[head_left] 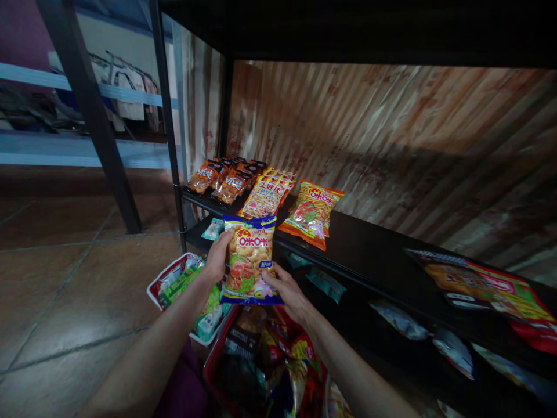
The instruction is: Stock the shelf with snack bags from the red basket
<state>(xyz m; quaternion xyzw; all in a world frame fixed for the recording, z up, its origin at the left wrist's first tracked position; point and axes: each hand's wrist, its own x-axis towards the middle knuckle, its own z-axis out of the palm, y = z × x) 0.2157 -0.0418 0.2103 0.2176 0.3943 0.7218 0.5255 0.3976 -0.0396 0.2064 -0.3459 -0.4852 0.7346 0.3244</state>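
Between my two hands is a snack bag [250, 261] with dark blue top and bottom edges, held upright in front of the shelf. My left hand [219, 254] grips its upper left side, thumb on the front. Lower down on the right side, my right hand [285, 287] pinches the same bag. Just behind it on the black shelf [361, 244] lies an orange-edged snack bag [312, 212]. To the left of that one, several red and yellow bags [268, 191] are lined up, then several dark orange bags [230, 181].
A red basket [213, 363] of mixed snack bags stands below my hands. Beside it is a white-rimmed basket [154, 290] with green packets. Larger bags [483, 284] lie on the shelf at right; small packets [326, 284] lie on the lower level. A metal post [172, 133] rises at left.
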